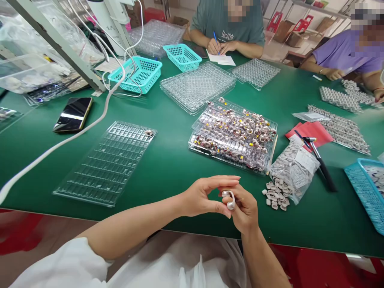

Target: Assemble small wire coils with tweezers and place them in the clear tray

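Curved piece (233, 199) in right grip (245, 210)

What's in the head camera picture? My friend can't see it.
A person's right hand holds a curved pale piece, the left hand beside it, at a green table. Ahead are trays of small parts, with a bag to the right; two people are opposite.

One held earpiece (231, 205), two co-workers (253, 30), three blue baskets (149, 81) (all told).

The word "hello" (227, 36) stands on the grey-green shirt (217, 26) opposite.
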The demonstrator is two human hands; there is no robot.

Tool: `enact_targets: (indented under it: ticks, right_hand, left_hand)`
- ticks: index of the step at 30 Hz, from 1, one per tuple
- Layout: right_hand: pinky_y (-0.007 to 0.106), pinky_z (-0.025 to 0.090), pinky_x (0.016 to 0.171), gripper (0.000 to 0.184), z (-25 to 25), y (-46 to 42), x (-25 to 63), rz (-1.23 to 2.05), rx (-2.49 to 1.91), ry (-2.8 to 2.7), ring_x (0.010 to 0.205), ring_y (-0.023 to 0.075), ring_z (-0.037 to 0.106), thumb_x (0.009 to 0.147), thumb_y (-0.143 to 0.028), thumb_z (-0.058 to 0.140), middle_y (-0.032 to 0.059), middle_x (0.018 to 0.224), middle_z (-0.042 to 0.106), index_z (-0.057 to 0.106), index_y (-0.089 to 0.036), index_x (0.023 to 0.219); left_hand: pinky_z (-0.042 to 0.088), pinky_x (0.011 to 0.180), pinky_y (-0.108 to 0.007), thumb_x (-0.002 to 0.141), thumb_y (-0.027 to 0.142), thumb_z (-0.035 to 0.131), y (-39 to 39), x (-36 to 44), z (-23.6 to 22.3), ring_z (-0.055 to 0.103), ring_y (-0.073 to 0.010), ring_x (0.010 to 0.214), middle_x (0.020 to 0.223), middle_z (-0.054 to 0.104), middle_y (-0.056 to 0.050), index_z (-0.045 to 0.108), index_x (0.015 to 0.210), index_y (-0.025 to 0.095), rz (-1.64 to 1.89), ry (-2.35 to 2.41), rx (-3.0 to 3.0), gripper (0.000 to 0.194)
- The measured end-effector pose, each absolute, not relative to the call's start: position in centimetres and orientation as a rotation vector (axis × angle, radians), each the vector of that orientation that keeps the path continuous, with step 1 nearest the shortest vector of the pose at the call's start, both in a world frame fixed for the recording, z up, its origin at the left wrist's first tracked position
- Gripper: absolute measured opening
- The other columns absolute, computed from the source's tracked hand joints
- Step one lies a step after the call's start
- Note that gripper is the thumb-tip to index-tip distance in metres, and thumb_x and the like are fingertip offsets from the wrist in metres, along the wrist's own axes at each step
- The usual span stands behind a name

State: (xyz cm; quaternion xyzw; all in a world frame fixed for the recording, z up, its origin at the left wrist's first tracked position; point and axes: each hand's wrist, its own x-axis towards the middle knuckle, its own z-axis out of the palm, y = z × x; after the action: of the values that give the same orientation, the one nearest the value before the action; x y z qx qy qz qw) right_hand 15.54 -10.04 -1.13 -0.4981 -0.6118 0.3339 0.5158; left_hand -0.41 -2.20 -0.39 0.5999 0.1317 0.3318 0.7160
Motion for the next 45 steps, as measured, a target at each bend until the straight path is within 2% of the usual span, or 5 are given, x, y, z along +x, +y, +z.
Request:
enact_targets:
  ticks: [6, 14, 27, 34, 45]
  right_hand:
    - [0.034, 0.047, 0.062, 0.02, -1.6, -10.4, 15.0, 0.737, -1.204, -1.433, 0.068, 0.0206, 0.058, 0.089, -0.035, 0.057, 0.0042, 0.072, 0.062, 0.064, -0.022, 0.075]
    - [0.032, 0.045, 0.059, 0.014, -1.8, -10.9, 15.0, 0.654, -1.206, -1.463, 0.063, 0.0177, 0.055, 0.088, -0.025, 0.057, 0.0022, 0.07, 0.062, 0.064, -0.022, 0.076]
    - [0.025, 0.05, 0.061, 0.016, -1.5, -8.8, 15.3, 0.451, -1.406, -1.582, 0.07, 0.0144, 0.061, 0.091, -0.015, 0.051, 0.0037, 0.082, 0.065, 0.064, -0.02, 0.099]
    - [0.028, 0.053, 0.066, 0.027, -3.2, -8.6, 15.5, 0.141, -1.457, -1.729, 0.076, 0.0168, 0.065, 0.091, -0.017, 0.056, 0.0083, 0.09, 0.068, 0.062, -0.017, 0.117]
    - [0.024, 0.053, 0.056, 0.034, -2.5, -8.8, 15.6, 0.176, -1.446, -1.613, 0.071, 0.0139, 0.064, 0.087, -0.011, 0.058, 0.0052, 0.085, 0.068, 0.064, -0.021, 0.119]
  left_hand:
    - [0.04, 0.111, -0.042, 0.07, 0.015, 0.081, -3.4, 0.0, -0.4, 0.05, -0.0298, 0.131, 0.134, 0.061, -0.012, 0.066, 0.124, 0.025, 0.767, 0.321, 1.233, 0.057]
    - [0.039, 0.111, -0.046, 0.073, 0.01, 0.077, -3.7, 0.3, -0.5, 0.053, -0.0311, 0.128, 0.127, 0.066, -0.012, 0.068, 0.12, 0.023, 0.854, 0.224, 1.21, 0.051]
    - [0.044, 0.106, -0.043, 0.074, 0.028, 0.078, -2.0, -0.2, -1.3, 0.055, -0.0299, 0.125, 0.135, 0.058, -0.018, 0.057, 0.129, 0.019, 0.908, 0.49, 1.708, 0.059]
    - [0.052, 0.075, -0.03, 0.083, 0.024, 0.066, -1.9, -0.2, -0.9, 0.062, -0.0171, 0.081, 0.085, 0.063, -0.006, 0.062, 0.087, 0.018, 1.014, 0.751, 1.878, 0.008]
    - [0.056, 0.074, -0.029, 0.08, 0.025, 0.068, -1.4, -0.4, -0.5, 0.066, -0.016, 0.076, 0.084, 0.069, -0.007, 0.069, 0.087, 0.014, 0.724, 0.818, 1.502, 0.013]
